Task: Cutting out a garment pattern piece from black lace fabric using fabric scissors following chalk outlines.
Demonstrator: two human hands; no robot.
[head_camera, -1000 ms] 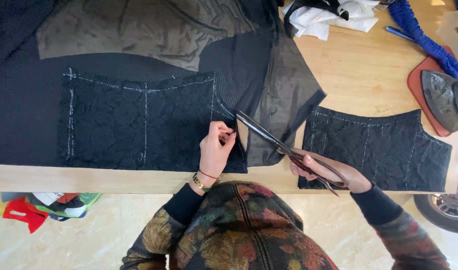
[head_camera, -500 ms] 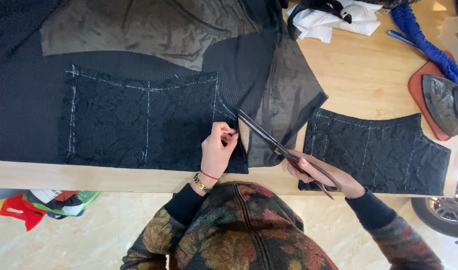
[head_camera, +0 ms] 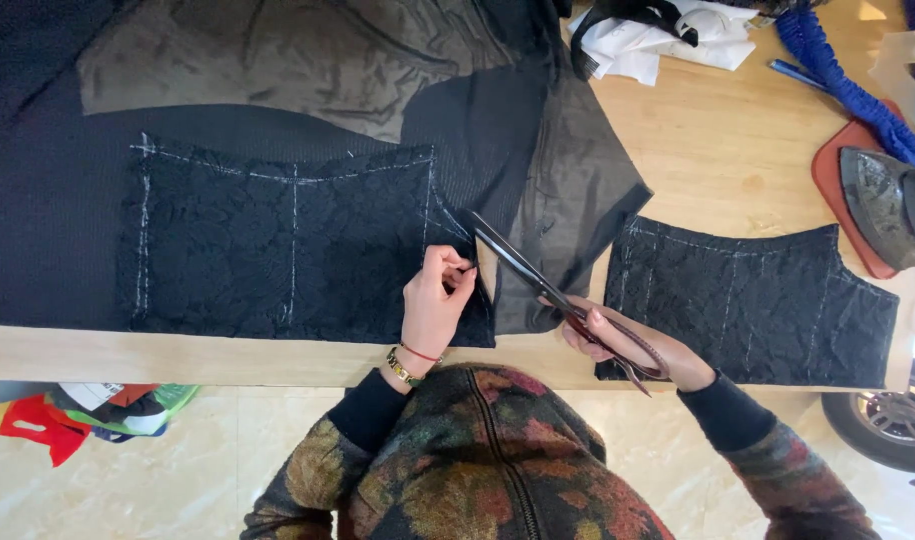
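Observation:
A black lace fabric piece [head_camera: 278,250] with white chalk lines lies on dark cloth across the wooden table [head_camera: 738,150]. My left hand [head_camera: 436,300] pinches the right edge of this lace piece beside the cut. My right hand [head_camera: 628,345] grips long dark scissors [head_camera: 538,275], whose blades point up-left into the fabric just right of my left fingers. A thin dark sheer fabric [head_camera: 568,200] lies under and beyond the blades.
A second cut lace panel [head_camera: 748,305] lies to the right. An iron [head_camera: 893,205] rests on a red mat at the far right. White cloth [head_camera: 668,35] and a blue cord [head_camera: 838,75] sit at the back. Coloured scraps [head_camera: 88,410] lie on the floor.
The scissors have moved slightly up along the lace edge, and my left hand has shifted a little with them. The rest is unchanged.

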